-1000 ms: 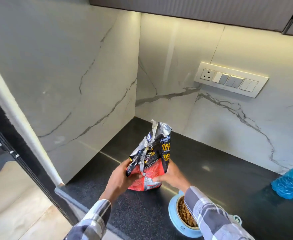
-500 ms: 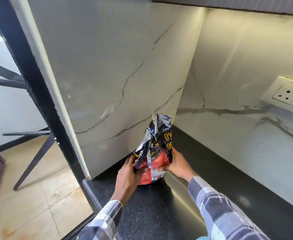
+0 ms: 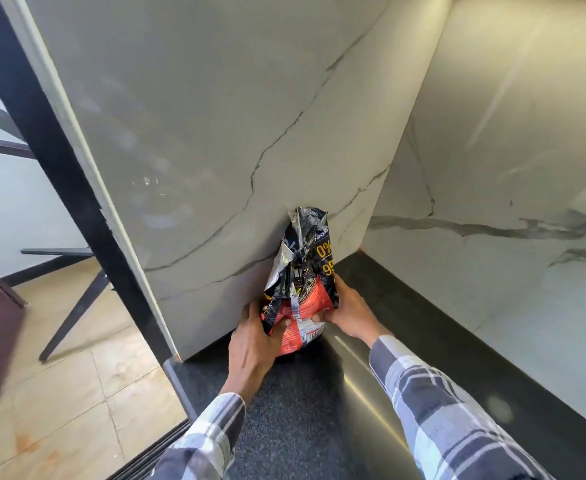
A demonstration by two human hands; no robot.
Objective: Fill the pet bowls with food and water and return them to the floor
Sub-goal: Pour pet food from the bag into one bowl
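A crumpled black and red pet food bag (image 3: pixel 302 285) stands upright on the black countertop (image 3: pixel 302 427), pressed against the left marble wall near the corner. My left hand (image 3: pixel 253 344) grips the bag's lower left side. My right hand (image 3: pixel 348 310) holds its lower right side, fingers wrapped on the front. The bag's top is scrunched and folded. No pet bowl is in view.
White marble walls (image 3: pixel 215 133) enclose the counter on the left and at the back. A black frame post (image 3: pixel 52 147) borders the wall's left edge. Beyond it lie a tiled floor (image 3: pixel 59 393) and dark table legs (image 3: pixel 73 306).
The bag has moved left along the counter and now rests against the left wall. The view swung left, so the blue bowl with kibble and the switch panel have left the frame.
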